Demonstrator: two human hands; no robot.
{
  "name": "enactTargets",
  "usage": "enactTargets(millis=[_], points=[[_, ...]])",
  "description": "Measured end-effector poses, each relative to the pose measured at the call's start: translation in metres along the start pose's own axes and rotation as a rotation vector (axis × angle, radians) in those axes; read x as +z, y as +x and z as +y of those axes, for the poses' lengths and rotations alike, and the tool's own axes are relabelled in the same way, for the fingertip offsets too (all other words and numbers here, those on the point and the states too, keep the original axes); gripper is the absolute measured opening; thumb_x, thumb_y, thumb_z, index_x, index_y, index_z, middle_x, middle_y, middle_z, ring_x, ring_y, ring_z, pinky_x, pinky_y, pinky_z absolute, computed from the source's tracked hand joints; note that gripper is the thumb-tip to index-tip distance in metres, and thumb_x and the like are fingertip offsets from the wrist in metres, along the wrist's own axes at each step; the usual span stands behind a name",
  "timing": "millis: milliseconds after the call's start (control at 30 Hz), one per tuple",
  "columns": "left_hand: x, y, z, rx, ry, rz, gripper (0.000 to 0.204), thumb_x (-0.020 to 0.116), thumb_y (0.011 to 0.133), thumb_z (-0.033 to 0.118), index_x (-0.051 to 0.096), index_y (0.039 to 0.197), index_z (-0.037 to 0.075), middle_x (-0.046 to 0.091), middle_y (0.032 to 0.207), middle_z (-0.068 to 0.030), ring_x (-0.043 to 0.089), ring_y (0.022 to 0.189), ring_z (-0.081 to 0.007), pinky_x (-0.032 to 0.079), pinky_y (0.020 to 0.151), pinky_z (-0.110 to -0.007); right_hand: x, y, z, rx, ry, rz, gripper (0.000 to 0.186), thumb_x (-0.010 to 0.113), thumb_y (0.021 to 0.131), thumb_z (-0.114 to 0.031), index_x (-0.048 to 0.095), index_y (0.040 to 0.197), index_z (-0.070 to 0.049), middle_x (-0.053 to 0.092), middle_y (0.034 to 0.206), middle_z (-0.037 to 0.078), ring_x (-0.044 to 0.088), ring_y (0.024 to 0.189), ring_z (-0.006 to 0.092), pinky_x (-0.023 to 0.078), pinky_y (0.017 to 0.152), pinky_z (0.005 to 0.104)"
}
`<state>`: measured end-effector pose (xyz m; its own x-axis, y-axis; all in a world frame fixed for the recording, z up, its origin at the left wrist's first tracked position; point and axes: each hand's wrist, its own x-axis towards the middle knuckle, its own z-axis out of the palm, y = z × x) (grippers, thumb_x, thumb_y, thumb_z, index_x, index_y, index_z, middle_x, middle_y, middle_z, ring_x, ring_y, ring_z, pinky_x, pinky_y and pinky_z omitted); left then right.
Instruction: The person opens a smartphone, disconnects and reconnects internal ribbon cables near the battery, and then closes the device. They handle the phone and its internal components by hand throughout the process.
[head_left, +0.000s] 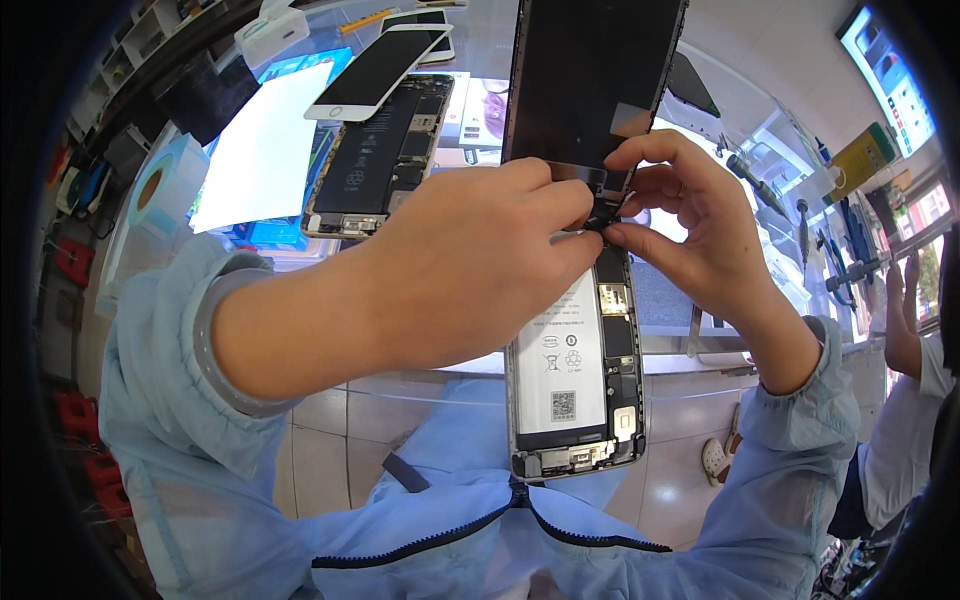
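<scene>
Opened phone held up, its screen panel lifted away

The phone body [575, 370] stands nearly upright in midair, back shell open: a white battery fills its left side, dark circuit parts run down the right. The black screen panel [590, 75] rises above it, tilted back, joined at the top by a dark ribbon connector [603, 212].

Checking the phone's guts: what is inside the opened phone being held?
Inside the opened phone: a white battery and small boards. The left hand covers the upper part.

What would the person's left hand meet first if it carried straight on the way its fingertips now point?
Probably the right hand: the left hand points rightward, fingertips almost meeting it at the small black flex connector.
</scene>
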<state>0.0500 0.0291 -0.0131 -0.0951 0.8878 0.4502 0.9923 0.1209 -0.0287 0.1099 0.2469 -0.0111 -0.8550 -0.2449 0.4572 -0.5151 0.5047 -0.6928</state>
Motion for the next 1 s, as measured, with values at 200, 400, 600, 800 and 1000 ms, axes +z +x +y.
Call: enactTargets(millis=[200,400,600,800,1000], points=[[0.0011,0.0000,0.0009,0.005,-0.018,0.039,0.030,0.061,0.074,0.007,0.067,0.103,0.001,0.059,0.096,-0.0085,0.057,0.083,-0.0246,0.050,0.069,-0.032,-0.0004,0.0002,-0.0001,-0.034,-0.018,0.034,0.030,0.066,0.078,0.010,0.059,0.106,0.000,0.063,0.102,0.008,0.066,0.088,0.0162,0.056,0.081,0.0276],[0.0002,0.0004,0.0024,0.008,0.021,0.001,0.030,0.059,0.074,0.007,0.066,0.102,-0.001,0.059,0.096,-0.0088,0.056,0.081,-0.0237,0.050,0.068,-0.032,-0.0021,0.0008,0.0027,-0.073,-0.037,0.042,0.028,0.065,0.078,0.012,0.060,0.103,0.001,0.064,0.102,0.008,0.068,0.091,0.0174,0.057,0.083,0.0290],[-0.0009,0.0004,0.0023,0.005,0.022,0.011,0.029,0.059,0.074,0.006,0.066,0.102,-0.001,0.059,0.098,-0.0088,0.057,0.082,-0.0239,0.050,0.069,-0.032,-0.0012,0.0024,-0.0013,-0.027,-0.026,-0.010,0.035,0.070,0.077,0.010,0.057,0.109,0.001,0.061,0.107,0.008,0.065,0.095,0.0158,0.055,0.086,0.0279],[-0.0001,-0.0001,0.0010,0.010,0.016,0.017,0.029,0.061,0.074,0.005,0.066,0.101,-0.001,0.061,0.099,-0.0088,0.058,0.085,-0.0242,0.050,0.070,-0.032,-0.0019,0.0030,-0.0013,-0.013,-0.060,-0.043,0.043,0.072,0.075,0.010,0.055,0.114,0.000,0.058,0.111,0.007,0.063,0.098,0.0151,0.055,0.088,0.0280],[-0.0007,0.0001,0.0011,0.006,0.011,0.006,0.029,0.063,0.073,0.004,0.066,0.101,-0.001,0.061,0.100,-0.0091,0.058,0.085,-0.0244,0.051,0.071,-0.032,0.0006,0.0038,-0.0007,-0.026,-0.031,0.005,0.041,0.071,0.073,0.012,0.056,0.110,-0.001,0.061,0.107,0.008,0.065,0.092,0.0168,0.057,0.083,0.0277]])
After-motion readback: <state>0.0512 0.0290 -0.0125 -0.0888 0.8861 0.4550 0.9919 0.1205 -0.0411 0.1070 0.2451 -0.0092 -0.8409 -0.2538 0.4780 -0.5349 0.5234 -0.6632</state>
